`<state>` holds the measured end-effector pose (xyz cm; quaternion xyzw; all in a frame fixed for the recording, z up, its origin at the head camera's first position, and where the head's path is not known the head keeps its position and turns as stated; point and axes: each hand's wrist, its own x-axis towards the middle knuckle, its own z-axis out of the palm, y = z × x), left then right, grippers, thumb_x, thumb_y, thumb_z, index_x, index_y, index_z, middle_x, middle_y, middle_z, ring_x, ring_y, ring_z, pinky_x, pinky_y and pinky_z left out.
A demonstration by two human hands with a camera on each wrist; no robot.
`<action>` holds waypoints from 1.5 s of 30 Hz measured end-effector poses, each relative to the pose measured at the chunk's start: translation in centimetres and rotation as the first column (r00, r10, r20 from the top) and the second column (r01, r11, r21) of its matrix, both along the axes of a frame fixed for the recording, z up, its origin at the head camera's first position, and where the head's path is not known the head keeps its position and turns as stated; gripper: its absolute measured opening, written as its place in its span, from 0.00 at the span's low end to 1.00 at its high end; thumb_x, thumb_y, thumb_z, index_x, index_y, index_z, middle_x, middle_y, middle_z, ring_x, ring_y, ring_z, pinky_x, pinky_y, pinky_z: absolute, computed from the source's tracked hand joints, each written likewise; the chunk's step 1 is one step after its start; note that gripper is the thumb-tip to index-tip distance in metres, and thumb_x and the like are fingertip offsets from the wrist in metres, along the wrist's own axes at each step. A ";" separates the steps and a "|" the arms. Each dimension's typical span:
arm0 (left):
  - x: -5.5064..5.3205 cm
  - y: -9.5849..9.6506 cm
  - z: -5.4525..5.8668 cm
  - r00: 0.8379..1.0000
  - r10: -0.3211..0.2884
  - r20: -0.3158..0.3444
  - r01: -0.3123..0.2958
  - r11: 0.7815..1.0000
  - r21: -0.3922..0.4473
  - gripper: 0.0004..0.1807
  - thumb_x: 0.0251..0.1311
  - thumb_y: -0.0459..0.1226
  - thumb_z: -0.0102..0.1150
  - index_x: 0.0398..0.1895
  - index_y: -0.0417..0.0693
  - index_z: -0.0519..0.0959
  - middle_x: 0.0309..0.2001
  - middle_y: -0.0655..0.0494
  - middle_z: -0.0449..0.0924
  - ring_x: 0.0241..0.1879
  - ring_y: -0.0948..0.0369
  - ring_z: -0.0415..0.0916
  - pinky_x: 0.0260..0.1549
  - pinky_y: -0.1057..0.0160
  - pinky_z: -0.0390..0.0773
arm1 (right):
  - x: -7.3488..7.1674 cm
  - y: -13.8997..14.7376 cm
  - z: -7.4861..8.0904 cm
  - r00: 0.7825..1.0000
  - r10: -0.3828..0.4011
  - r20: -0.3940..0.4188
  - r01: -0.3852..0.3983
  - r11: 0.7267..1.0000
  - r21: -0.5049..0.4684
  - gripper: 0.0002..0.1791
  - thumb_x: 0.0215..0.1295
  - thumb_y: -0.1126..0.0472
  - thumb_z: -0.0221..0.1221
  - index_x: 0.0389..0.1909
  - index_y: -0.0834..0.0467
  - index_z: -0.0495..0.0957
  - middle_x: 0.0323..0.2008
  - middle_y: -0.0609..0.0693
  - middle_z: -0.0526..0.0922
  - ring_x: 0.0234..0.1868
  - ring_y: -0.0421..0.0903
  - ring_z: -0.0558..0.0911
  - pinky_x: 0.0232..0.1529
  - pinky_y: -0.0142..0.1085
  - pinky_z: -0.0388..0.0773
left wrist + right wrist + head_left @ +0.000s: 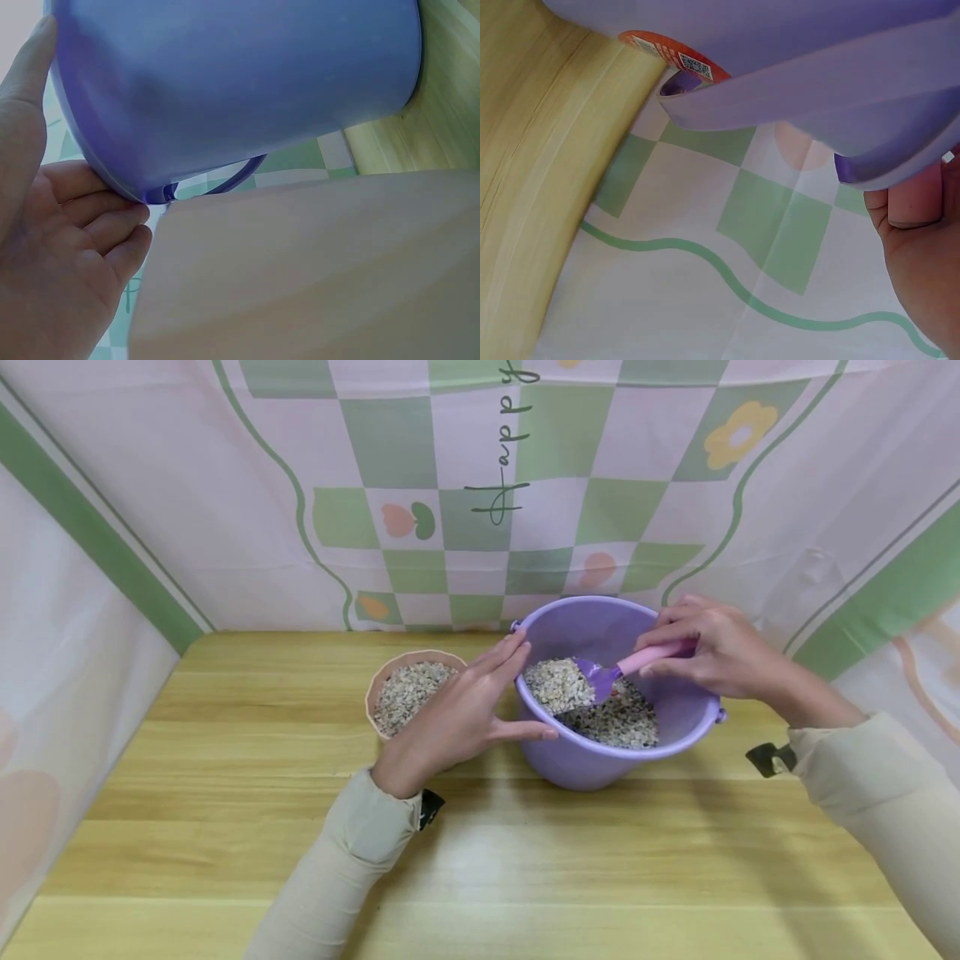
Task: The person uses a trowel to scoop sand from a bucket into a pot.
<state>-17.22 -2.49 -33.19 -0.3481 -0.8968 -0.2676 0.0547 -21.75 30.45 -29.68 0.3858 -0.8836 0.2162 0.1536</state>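
A purple bucket [573, 764] with gravel [626, 718] inside stands on the wooden table. My right hand [716, 647] grips the pink handle of a toy shovel [600, 681] over the bucket's mouth. Gravel is heaped on the shovel's purple blade, near the left rim. With thumb and fingers spread and fairly straight, my left hand [465, 710] touches the rim on the left. In the left wrist view its fingertips [139, 214] lie at the bucket's edge beside the bail joint. A peach-coloured pot [370, 702] of gravel is left of the bucket, partly hidden by my left hand.
A green-and-white checked cloth [476, 518] hangs behind the table's back edge. In the right wrist view, the bucket's bail [780, 90] hangs down its far side near an orange label [656, 46]. Bare wood [450, 877] stretches in front.
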 end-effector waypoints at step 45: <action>0.6 -4.9 -0.5 0.991 0.084 0.100 -0.086 0.996 0.013 0.57 0.56 0.66 0.60 0.78 0.41 0.53 0.79 0.51 0.44 0.76 0.55 0.49 0.72 0.52 0.57 | 0.4 0.1 2.6 1.000 -0.021 -0.010 0.021 0.997 -0.068 0.22 0.33 0.71 0.78 0.37 0.62 0.88 0.36 0.52 0.85 0.43 0.33 0.71 0.41 0.27 0.65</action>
